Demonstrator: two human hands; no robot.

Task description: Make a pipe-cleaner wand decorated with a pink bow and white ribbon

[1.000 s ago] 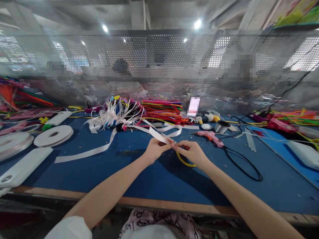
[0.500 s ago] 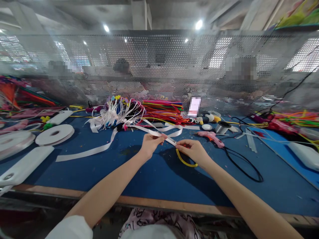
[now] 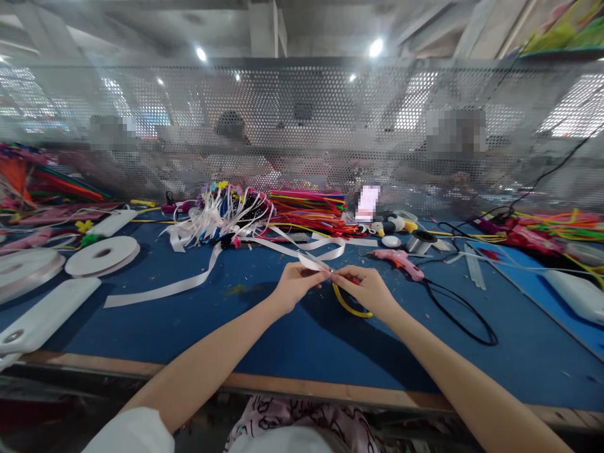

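My left hand (image 3: 299, 288) is closed, thumb and fingers pinching a short piece of white ribbon (image 3: 309, 263) that sticks up past the fingertips. Against it, my right hand (image 3: 368, 290) is closed on what look like scissors; their curved yellow handle (image 3: 350, 306) hangs below the palm, and a bit of orange shows behind the fingers. Most of the blades and the pivot are hidden by my fingers. The fingertips of both hands meet above the blue table. Behind them a long white ribbon (image 3: 330, 253) lies in loops.
White ribbon spools (image 3: 80, 259) and a white flat case (image 3: 51, 314) lie left. Behind are a ribbon bundle (image 3: 217, 220) and pipe cleaners (image 3: 306, 211). A pink glue gun (image 3: 401, 261) with a black cord and a wire spool (image 3: 421, 241) are on the right. A perforated screen (image 3: 292, 132) stands behind.
My left hand has moved right along the ribbon to my right fingertips. The ribbon's free end now stands more upright. My right hand stays nearly in place.
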